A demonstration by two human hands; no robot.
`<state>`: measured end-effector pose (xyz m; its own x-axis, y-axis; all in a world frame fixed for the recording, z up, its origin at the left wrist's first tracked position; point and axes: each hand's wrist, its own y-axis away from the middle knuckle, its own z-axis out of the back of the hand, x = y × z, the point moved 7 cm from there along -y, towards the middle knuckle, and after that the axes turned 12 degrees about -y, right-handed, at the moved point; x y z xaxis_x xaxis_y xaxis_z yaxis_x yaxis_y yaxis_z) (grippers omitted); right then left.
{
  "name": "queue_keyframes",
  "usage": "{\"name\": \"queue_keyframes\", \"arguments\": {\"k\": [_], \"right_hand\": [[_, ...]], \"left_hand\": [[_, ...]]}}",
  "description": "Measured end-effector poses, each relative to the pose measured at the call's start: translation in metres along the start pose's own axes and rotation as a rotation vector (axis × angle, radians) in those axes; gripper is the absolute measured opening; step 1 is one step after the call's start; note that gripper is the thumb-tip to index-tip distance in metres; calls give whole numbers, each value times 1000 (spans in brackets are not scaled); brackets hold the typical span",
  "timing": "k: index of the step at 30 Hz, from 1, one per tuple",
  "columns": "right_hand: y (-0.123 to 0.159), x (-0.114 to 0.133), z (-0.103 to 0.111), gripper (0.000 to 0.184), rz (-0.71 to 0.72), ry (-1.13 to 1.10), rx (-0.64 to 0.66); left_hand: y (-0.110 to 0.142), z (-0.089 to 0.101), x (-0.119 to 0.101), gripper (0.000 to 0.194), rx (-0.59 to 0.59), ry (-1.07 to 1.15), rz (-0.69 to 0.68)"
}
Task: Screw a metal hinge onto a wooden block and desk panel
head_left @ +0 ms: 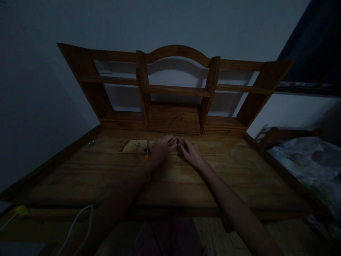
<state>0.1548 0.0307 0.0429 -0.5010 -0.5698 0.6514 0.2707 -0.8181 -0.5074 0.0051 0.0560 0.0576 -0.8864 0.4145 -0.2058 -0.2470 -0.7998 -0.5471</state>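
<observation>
In the dim head view, my left hand (161, 147) and my right hand (193, 154) meet over the middle of the wooden desk (106, 174). Between their fingertips is a small dark piece (178, 142), too small and dark to name. Both hands pinch at it, and a thin light strip shows by the left fingers. Beside my left wrist lies a screwdriver (147, 157) with a yellow-orange handle, partly hidden under the forearm. Beneath the hands runs a long pale strip (213, 148) on the desktop.
A wooden hutch (177, 91) with open shelves stands at the desk's back against the wall. Small metal pieces (91, 144) lie at the left. A white cable (90, 224) loops at the lower left. Plastic bags (301, 156) sit to the right, beyond the desk edge.
</observation>
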Motion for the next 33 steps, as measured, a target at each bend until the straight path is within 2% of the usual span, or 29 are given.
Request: {"name": "queue_keyframes", "arguments": {"k": [19, 23, 29, 33], "right_hand": [[-1, -2, -2, 22, 23, -27, 9], [-1, -2, -3, 21, 17, -35, 22], [1, 0, -3, 26, -3, -53, 44], [1, 0, -2, 29, -14, -58, 41]], "left_hand": [[0, 0, 2, 17, -5, -10, 27], [-1, -3, 3, 18, 24, -8, 25], [0, -4, 5, 20, 28, -30, 64], [0, -3, 3, 20, 17, -42, 39]]}}
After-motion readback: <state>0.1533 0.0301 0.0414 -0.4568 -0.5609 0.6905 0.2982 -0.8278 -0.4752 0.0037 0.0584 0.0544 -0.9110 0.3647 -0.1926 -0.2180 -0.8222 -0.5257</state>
